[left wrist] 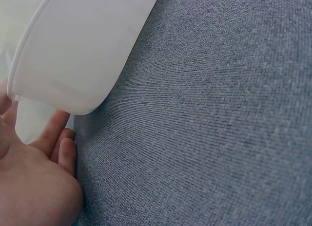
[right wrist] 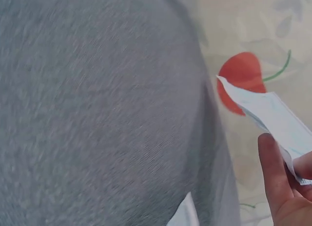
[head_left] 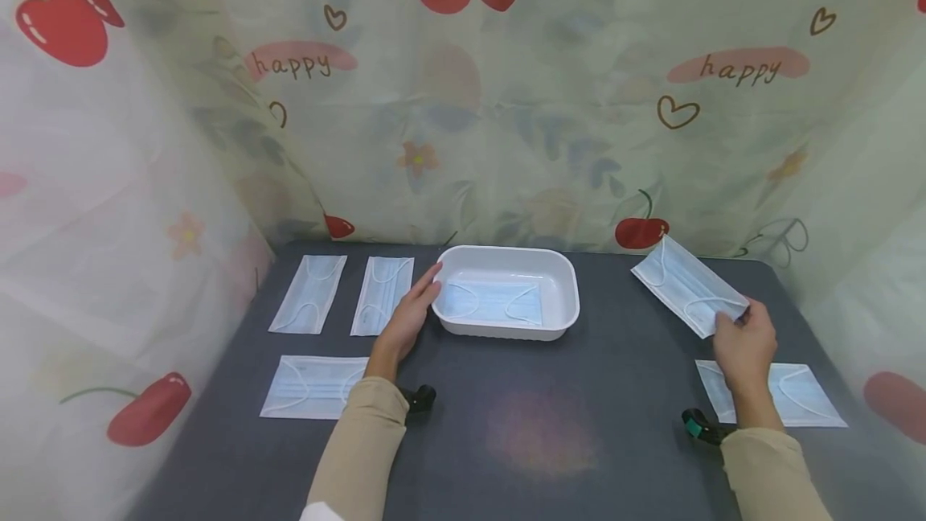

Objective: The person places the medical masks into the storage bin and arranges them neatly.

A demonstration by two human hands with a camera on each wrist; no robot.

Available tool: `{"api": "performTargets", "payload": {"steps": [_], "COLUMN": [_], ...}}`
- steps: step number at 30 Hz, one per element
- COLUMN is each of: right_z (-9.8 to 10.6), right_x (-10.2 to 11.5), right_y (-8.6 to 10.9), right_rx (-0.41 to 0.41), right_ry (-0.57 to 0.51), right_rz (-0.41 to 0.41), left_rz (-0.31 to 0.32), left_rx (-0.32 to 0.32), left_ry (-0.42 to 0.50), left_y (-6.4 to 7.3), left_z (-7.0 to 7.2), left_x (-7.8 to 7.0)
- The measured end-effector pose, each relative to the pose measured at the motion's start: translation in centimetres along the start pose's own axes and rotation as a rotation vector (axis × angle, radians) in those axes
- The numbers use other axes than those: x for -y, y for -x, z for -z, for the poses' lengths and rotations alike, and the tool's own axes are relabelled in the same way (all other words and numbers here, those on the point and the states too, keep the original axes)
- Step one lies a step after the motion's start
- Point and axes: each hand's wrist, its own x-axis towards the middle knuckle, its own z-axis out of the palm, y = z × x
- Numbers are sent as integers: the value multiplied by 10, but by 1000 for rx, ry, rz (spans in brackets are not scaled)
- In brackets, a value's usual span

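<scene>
My right hand point(head_left: 745, 344) pinches the near corner of a pale blue face mask point(head_left: 687, 284) between thumb and fingers. The mask is raised and tilted at the table's right. Below that hand, another face mask point(head_left: 803, 394) lies flat, partly covered by the wrist. My left hand point(head_left: 407, 320) touches the left end of a white plastic tray point(head_left: 506, 334), its fingers fairly straight against the rim and outer wall point(left wrist: 73, 55). Inside the tray a face mask point(head_left: 492, 304) lies flat at the front left.
Two face masks lie lengthwise left of the tray, one farther out point(head_left: 307, 294) and one nearer point(head_left: 378, 296). Another mask point(head_left: 311, 387) lies crosswise before them, partly under the left forearm. Patterned curtains point(head_left: 506, 119) enclose the grey table point(head_left: 506, 400) at the back and sides.
</scene>
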Motion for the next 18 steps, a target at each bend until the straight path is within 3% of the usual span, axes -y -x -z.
{"api": "performTargets", "payload": {"steps": [12,18], "right_z": [5,8], "right_x": [28,39], "right_y": [6,10], "right_rx": [106,170], "right_ry": [-364,-602], "right_rz": [-98,-130], "left_rz": [-13,-10], "left_rx": [-13,-13], "left_ry": [7,10], "left_y": [0,-1], "left_z": [-1,-1], "left_x": [-1,0]}}
